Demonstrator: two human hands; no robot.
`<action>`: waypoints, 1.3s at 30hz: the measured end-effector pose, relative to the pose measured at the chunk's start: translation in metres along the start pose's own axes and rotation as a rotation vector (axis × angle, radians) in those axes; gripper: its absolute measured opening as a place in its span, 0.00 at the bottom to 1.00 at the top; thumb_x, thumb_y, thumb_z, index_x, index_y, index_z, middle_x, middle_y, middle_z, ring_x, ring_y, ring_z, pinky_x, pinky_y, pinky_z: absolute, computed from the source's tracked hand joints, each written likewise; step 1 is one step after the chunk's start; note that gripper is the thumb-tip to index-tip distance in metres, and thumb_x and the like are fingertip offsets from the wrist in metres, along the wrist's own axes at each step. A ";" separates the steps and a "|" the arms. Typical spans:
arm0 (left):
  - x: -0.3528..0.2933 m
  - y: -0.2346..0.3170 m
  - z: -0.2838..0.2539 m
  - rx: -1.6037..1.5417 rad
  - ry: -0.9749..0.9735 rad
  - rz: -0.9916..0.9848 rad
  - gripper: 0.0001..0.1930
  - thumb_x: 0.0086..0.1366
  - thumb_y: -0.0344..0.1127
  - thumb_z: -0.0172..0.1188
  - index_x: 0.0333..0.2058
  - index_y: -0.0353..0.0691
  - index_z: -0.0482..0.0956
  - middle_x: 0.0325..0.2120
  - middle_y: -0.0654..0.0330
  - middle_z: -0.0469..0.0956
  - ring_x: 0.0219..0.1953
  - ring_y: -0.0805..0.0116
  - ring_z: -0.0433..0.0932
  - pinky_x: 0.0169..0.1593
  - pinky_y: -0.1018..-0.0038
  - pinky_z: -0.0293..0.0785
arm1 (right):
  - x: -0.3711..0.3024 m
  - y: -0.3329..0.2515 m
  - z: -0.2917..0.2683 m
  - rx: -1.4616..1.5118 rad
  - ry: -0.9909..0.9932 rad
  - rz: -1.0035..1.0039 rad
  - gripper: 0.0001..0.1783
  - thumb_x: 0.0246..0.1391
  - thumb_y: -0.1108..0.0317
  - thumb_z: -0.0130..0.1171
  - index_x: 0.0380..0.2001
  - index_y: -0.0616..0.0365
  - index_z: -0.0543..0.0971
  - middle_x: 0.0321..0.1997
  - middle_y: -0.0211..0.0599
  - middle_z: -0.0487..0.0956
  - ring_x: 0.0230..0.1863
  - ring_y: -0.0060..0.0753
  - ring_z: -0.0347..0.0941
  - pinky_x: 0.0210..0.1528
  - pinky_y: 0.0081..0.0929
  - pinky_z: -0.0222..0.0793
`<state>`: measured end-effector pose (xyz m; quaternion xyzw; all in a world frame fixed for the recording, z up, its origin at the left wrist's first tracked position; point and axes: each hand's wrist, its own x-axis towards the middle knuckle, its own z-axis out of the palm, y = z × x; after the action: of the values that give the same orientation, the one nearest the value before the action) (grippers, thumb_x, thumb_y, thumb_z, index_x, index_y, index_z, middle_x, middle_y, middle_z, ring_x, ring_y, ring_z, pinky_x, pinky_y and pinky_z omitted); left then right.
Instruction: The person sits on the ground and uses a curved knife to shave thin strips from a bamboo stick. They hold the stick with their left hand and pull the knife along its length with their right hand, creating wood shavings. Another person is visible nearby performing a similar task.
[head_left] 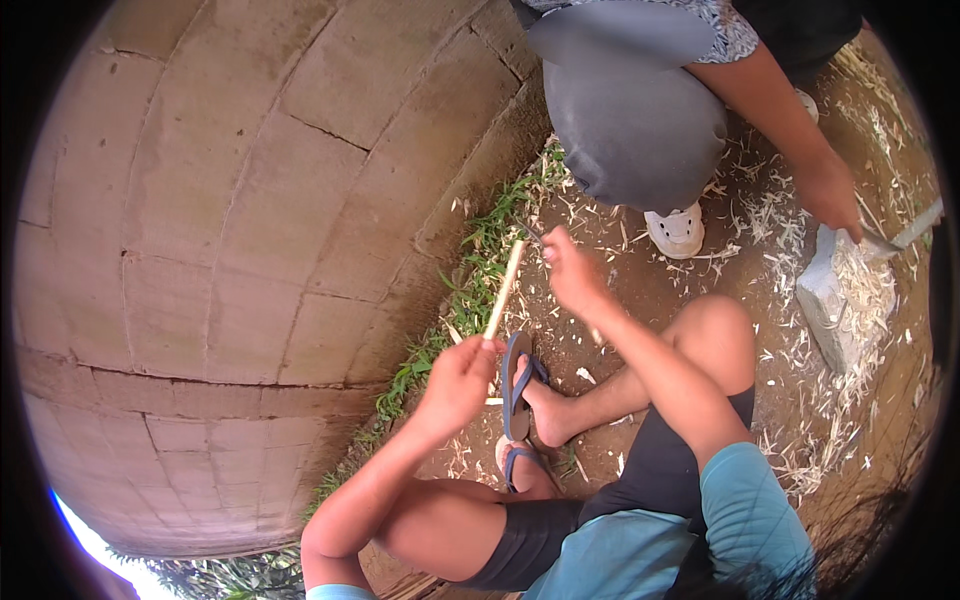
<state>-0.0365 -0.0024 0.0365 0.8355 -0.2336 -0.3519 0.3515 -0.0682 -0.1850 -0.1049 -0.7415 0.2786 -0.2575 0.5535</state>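
Observation:
My left hand is closed around the lower end of a pale, peeled wooden stick, which points up and away from me. My right hand is closed on a small knife, its thin dark blade showing beyond the fingers beside the stick's far end. Whether blade and stick touch, I cannot tell. The knife's handle is hidden in my fist. Below the stick are my feet in blue flip-flops.
A curved block wall rises on the left, with grass along its base. Opposite me crouches another person, whose hand holds a blade over a grey stone block. Pale wood shavings litter the dirt ground.

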 end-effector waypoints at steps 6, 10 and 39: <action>-0.002 0.025 -0.024 -0.363 0.074 -0.198 0.13 0.72 0.38 0.41 0.43 0.37 0.70 0.18 0.70 0.62 0.12 0.83 0.54 0.13 0.83 0.48 | -0.014 -0.045 -0.009 0.099 0.004 -0.139 0.08 0.62 0.67 0.46 0.43 0.56 0.69 0.36 0.46 0.78 0.33 0.53 0.76 0.32 0.45 0.70; 0.006 0.018 -0.025 -0.388 0.013 -0.235 0.11 0.71 0.38 0.41 0.40 0.38 0.69 0.18 0.70 0.62 0.12 0.83 0.53 0.13 0.83 0.48 | -0.056 -0.042 0.006 0.160 -0.170 -0.329 0.10 0.60 0.67 0.50 0.44 0.56 0.70 0.39 0.47 0.78 0.39 0.54 0.76 0.36 0.44 0.72; 0.014 -0.002 -0.035 -0.485 0.116 -0.155 0.11 0.72 0.40 0.39 0.43 0.39 0.62 0.19 0.61 0.70 0.10 0.79 0.55 0.11 0.81 0.51 | -0.041 -0.028 0.008 0.128 -0.113 -0.058 0.11 0.62 0.66 0.48 0.46 0.55 0.67 0.31 0.48 0.77 0.31 0.49 0.75 0.31 0.41 0.66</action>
<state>-0.0007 0.0054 0.0467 0.7610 -0.0570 -0.3752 0.5262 -0.0878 -0.1443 -0.0830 -0.7256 0.2084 -0.2483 0.6070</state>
